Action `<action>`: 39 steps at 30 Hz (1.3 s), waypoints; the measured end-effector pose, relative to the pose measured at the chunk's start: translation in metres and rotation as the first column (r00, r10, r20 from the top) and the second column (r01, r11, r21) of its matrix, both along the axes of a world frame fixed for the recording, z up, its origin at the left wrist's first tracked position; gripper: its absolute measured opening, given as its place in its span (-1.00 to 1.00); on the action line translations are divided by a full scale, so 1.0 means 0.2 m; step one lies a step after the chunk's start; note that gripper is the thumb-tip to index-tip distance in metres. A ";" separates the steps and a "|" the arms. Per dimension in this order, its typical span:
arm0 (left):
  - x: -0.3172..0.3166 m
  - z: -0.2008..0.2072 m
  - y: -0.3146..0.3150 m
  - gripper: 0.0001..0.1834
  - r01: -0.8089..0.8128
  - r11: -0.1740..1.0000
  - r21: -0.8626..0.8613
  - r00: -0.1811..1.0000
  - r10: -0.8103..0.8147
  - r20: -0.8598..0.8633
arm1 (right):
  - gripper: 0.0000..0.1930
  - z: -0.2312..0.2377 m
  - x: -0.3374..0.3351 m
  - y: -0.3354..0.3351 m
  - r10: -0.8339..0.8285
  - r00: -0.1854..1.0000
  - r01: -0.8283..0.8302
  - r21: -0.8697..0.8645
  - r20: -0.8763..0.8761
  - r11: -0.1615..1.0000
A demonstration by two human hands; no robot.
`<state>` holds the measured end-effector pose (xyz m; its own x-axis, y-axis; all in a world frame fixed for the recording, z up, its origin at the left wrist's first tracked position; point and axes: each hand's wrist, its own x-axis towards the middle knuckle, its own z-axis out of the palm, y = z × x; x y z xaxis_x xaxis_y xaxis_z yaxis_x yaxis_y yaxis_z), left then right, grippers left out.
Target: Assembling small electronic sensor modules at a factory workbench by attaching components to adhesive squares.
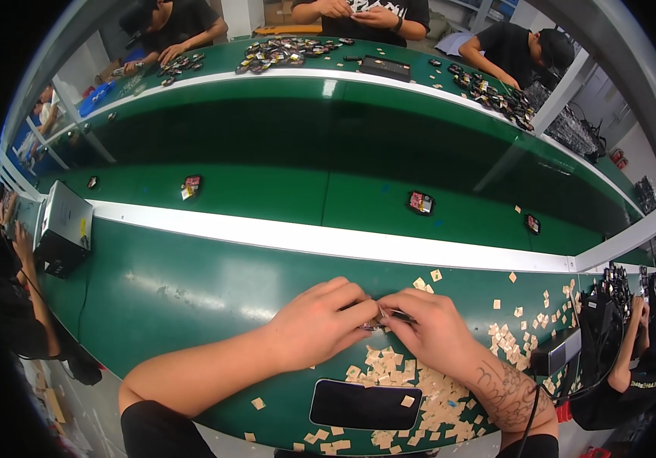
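Observation:
My left hand and my right hand meet over the green worktable, fingers closed in a pinch around a small dark piece with shiny bits. Most of that piece is hidden by the fingers, so its kind cannot be made out. A thin dark edge shows by my right fingertips. Just below the hands lies a heap of small beige paper squares, spreading beneath my right forearm. A black smartphone rests flat nearer to me, one beige square on its screen.
Beyond a white rail runs a green conveyor belt carrying several small black-and-red devices. A metal box stands at left. At right are a black-and-grey device and a cable. People work opposite and at both sides.

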<state>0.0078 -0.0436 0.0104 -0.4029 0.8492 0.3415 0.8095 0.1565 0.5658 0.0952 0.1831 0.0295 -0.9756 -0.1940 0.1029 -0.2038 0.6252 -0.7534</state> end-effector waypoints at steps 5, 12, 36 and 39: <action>0.01 0.00 0.00 -0.63 -0.034 0.999 -0.001 0.999 0.034 0.016 | -0.79 0.01 -0.01 0.00 -0.028 0.999 0.030 -0.043 0.032 0.999; 0.03 0.01 0.01 -0.61 -0.055 0.998 -0.016 0.998 0.055 0.028 | -0.79 0.01 0.00 0.00 -0.063 0.992 0.069 -0.051 0.111 0.996; 0.08 0.04 0.01 -0.55 -0.097 0.995 0.022 0.994 0.096 0.045 | -0.71 0.05 -0.01 0.00 -0.095 0.992 0.103 -0.092 0.084 0.990; 0.09 0.05 0.03 -0.51 -0.058 0.990 0.127 0.998 0.057 0.013 | -0.76 0.03 -0.02 0.02 -0.014 0.953 0.113 -0.312 0.303 0.943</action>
<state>0.0250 -0.0369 0.0202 -0.4534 0.7746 0.4410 0.7957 0.1288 0.5918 0.0917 0.1874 0.0356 -0.9805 -0.1351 -0.1425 0.0887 0.3427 -0.9353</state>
